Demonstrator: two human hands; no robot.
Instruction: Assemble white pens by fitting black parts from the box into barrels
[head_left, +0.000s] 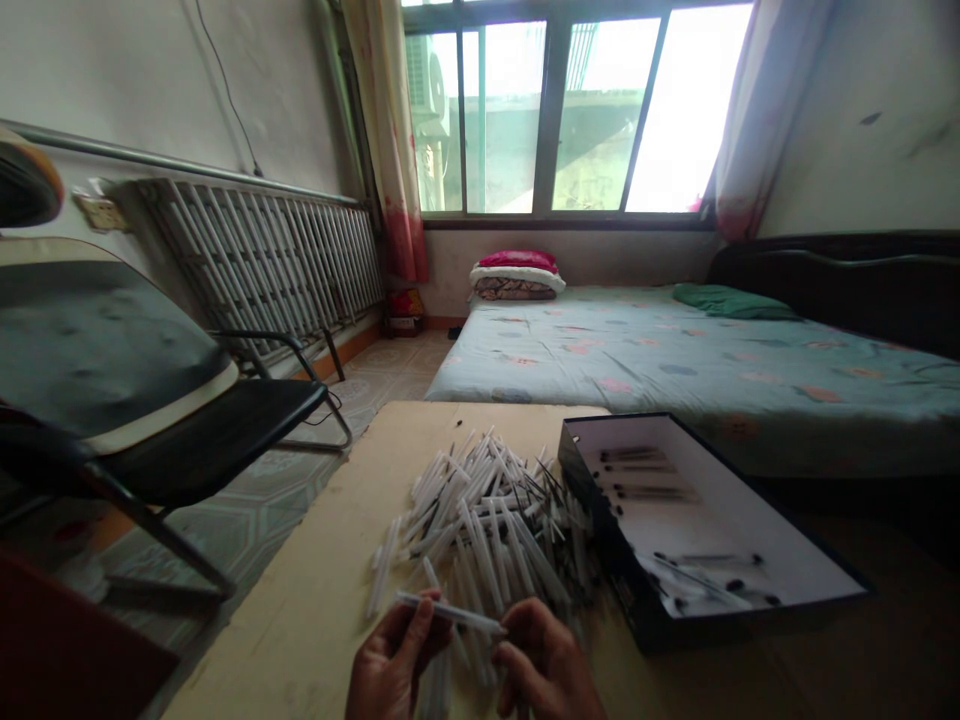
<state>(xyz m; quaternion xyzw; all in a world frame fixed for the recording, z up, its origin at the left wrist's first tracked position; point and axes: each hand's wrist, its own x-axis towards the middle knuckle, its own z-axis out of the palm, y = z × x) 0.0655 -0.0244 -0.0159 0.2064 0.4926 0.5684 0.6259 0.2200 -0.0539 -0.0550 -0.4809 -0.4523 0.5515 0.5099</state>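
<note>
Pinching one white pen barrel [450, 612] between them, both hands worked low at the near edge of the table [315, 600]. The left hand [390, 665] closed thumb and fingers on the barrel's left end, and the right hand [544, 665] closed on its right end, so the barrel lay nearly level, tilted slightly down toward the right, just above the tabletop. Neither hand was spread wide; each grip was narrow and shut on the barrel.

Just beyond the hands lay a loose pile of white pen barrels [487, 510], mixed with thin dark refills, the pieces crossing one another at all angles. A few barrels had strayed to the left of the heap, and one lay apart near the left hand. Some barrels also lay under and between the hands, though blur made it hard to count them.

Touching or just beside the pile on its right sat a shallow dark box [600, 530] with a pale inside. Several dark-tipped pens lay in it, some near the far end and some near the near end, too blurred to tell more.

Left of the table stood a dark folding chair [187, 440] on the patterned floor, with a radiator [270, 250] along the wall behind it. Beyond the table stretched a bed [675, 360] with a flowered sheet, a stack of folded bedding [517, 275] at its far corner, and a bright window [570, 110] with curtains above.
</note>
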